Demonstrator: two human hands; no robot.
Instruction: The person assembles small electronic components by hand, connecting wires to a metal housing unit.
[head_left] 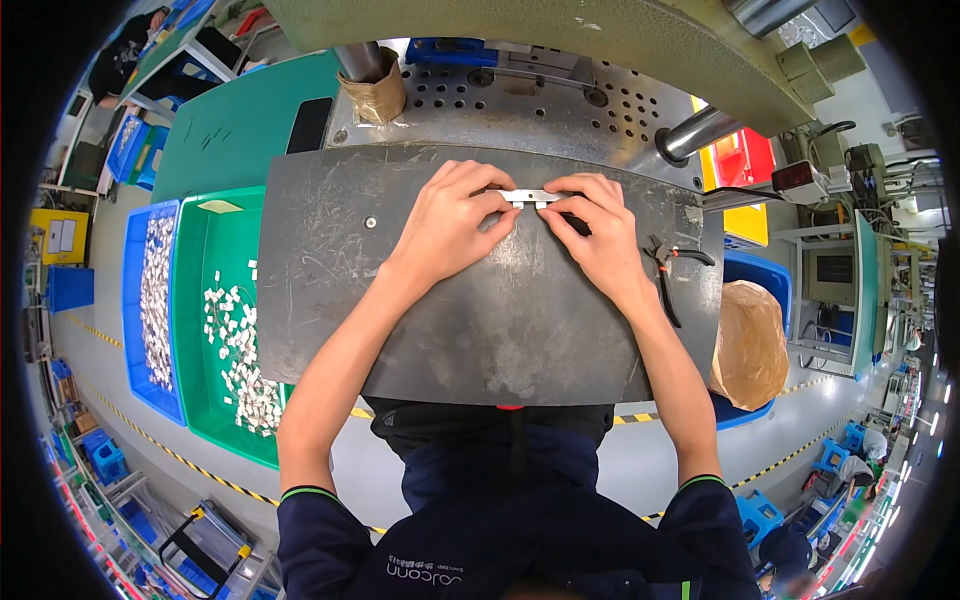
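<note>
Between my two hands, over the far part of a dark metal plate [480, 340], is a small silvery metal bracket [530, 196] with short tabs on its near side. My left hand [455, 218] pinches its left end between thumb and fingers. Its right end sits in the pinch of my right hand [598, 225]. Right of my right hand lie pliers [668, 272] with dark jaws and orange-and-black handles. A small round metal piece [371, 222] is on the plate to the left of my left hand.
At left stand a green bin [222, 262] with many small white pieces and a blue bin [135, 310] with more parts. A paper-lined blue bin [785, 290] stands at right. Beyond the plate are a perforated press bed [520, 115] and steel columns [690, 135]. A green press beam [560, 35] spans overhead.
</note>
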